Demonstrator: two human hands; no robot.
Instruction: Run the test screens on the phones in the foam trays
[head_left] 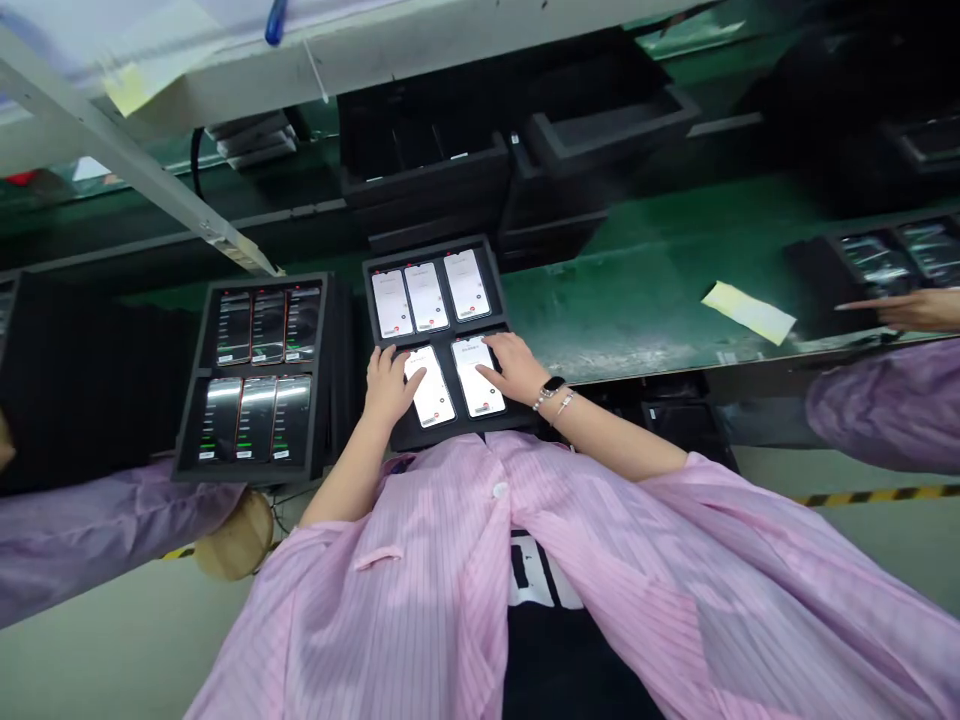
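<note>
**Both hands spread on lit phones**

The left hand rests open, fingers apart on a white-screened phone, and the right hand lies likewise on a second phone, neither clamped, in a black foam tray at 12 o'clock. Heavy pressing could crack a screen; a careless slide could unseat a phone. A tray of dark-screened phones sits at 10 o'clock, a co-worker's hand at 3 o'clock.

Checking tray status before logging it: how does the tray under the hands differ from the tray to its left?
The tray under the hands holds phones with lit white screens, while the left tray holds phones with dark, glossy screens showing green marks low down. The left hand and right hand touch phones in the first tray; neither touches the left tray. Both are black trays holding six phones, in two rows of three, screens up.
</note>
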